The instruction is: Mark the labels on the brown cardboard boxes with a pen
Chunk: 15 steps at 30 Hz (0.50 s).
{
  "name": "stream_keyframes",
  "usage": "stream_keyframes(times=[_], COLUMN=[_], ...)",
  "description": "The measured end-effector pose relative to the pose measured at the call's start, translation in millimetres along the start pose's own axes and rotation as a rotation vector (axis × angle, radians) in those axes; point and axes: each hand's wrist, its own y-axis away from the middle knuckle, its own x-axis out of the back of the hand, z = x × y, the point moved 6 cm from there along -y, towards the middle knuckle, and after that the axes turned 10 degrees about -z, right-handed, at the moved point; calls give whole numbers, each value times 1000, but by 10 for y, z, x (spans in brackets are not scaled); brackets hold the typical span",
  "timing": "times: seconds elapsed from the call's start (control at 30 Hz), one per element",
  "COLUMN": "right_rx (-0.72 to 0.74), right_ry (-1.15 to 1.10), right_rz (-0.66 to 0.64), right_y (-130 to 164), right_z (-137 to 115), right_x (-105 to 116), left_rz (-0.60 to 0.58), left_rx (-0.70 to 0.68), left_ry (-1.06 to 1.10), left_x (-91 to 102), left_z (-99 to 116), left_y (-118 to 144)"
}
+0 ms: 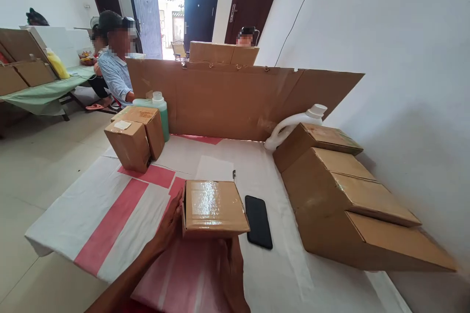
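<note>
A small cardboard box (213, 205), its top sealed with glossy tape, sits on the white and red table cover (91, 205) just in front of me. My left hand (169, 227) presses flat against the box's left side. Below the box's near edge, my right hand (232, 269) touches its front face. Both hands hold the box between them. A black phone (258, 221) lies flat immediately right of the box, and a pen tip (234, 175) shows behind it.
Three cardboard boxes (345, 195) lean in a row at the right beside a white jug (293, 124). Two more boxes (135, 136) and a green bottle (161, 112) stand far left. A cardboard screen (227, 97) closes the back. People sit beyond it.
</note>
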Motion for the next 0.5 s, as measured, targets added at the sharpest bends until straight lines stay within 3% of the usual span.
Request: stream_keyframes(times=[0.07, 0.17, 0.37, 0.5], right_rx=[-9, -4, -13, -77], right_ry=[-24, -62, -41, 11], right_rz=[16, 32, -37, -77], right_y=[-103, -330, -658, -779], right_z=[-21, -115, -292, -308], right_x=[18, 67, 64, -12], left_rz=[-57, 4, 61, 79], left_rx=[-16, 29, -15, 65], left_ry=[56, 44, -47, -31], left_x=[-71, -61, 121, 251], left_z=[-5, 6, 222, 137], left_y=[-93, -112, 1, -60])
